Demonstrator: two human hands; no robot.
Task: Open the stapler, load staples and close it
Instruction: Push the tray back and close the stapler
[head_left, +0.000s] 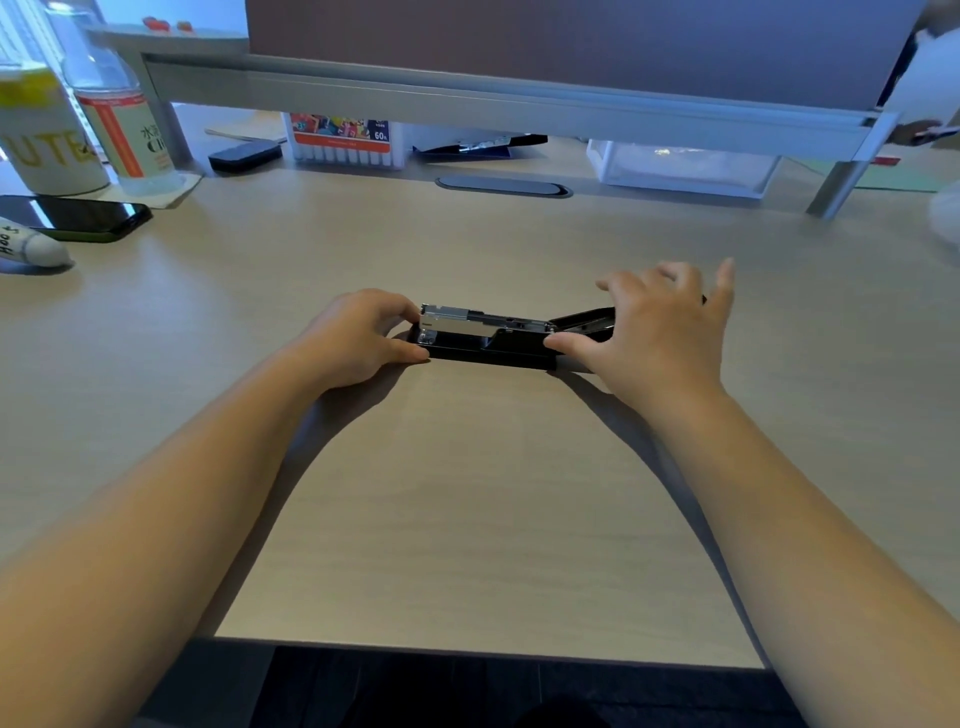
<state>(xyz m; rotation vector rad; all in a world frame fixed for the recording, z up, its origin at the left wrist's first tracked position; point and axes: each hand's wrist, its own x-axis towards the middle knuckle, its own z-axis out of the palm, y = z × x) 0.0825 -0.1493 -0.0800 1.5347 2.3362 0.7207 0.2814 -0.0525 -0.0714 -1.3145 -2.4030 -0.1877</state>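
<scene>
A black stapler (488, 351) lies sideways on the wooden desk (467, 493), its silver metal staple channel (467, 319) exposed. Its black top cover (587, 318) is swung back to the right and rests low behind my right hand. My left hand (358, 338) pinches the stapler's left end, thumb on the base and fingers on the metal tip. My right hand (660, 327) rests over the opened cover, thumb touching the hinge end of the base. I cannot tell whether staples lie in the channel.
A phone (78, 218), two bottles (119, 119) and a white tube (31, 247) sit at the far left. Under the monitor riser (467, 98) are a marker box (343, 140), a dark case (244, 155) and a clear tray (680, 163). The desk's front edge is close to me.
</scene>
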